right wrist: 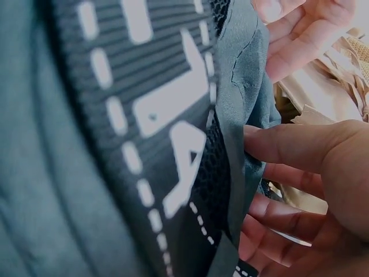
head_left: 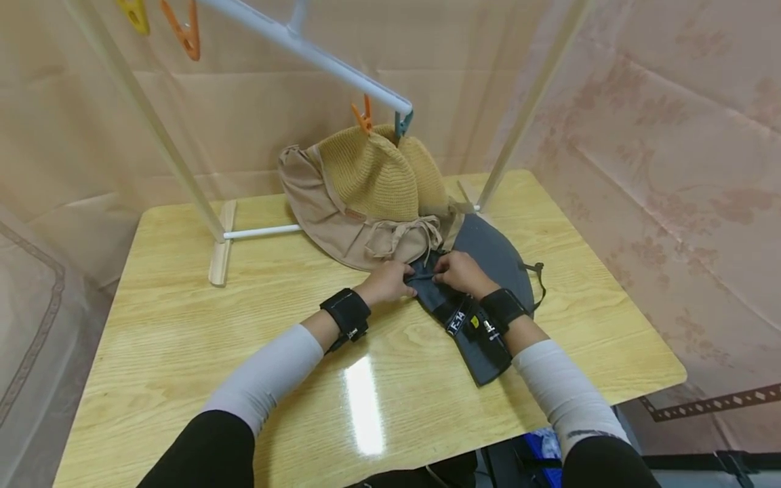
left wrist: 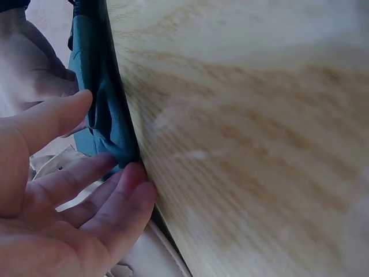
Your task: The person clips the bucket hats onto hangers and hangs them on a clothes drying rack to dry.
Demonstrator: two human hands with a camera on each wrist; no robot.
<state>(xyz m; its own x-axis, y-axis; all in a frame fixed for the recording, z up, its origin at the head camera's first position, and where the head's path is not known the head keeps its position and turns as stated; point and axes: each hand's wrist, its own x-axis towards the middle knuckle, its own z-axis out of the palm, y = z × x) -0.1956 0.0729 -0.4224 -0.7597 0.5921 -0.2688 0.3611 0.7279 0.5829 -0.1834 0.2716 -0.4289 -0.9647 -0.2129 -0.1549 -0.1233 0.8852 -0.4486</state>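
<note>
A dark blue-grey sun hat [head_left: 497,254] lies on the table, with a flap of its cloth spread towards the near edge. My right hand [head_left: 465,272] pinches the cloth between thumb and fingers; the right wrist view shows the thumb [right wrist: 256,141] on its edge. At the left edge of the same cloth is my left hand [head_left: 387,281], its thumb and fingers apart and touching the fabric [left wrist: 106,115]. Just behind both hands, a beige sun hat [head_left: 378,183] with a knitted crown and tie cord hangs from the rack by pegs, brim reaching the table.
A white rail [head_left: 317,54] slopes overhead between wooden posts [head_left: 527,102]. An orange peg [head_left: 363,116] and a teal peg [head_left: 403,123] grip the beige hat; another orange peg [head_left: 185,30] and a yellow peg [head_left: 135,15] hang further left. Curtains surround the wooden table [head_left: 201,339].
</note>
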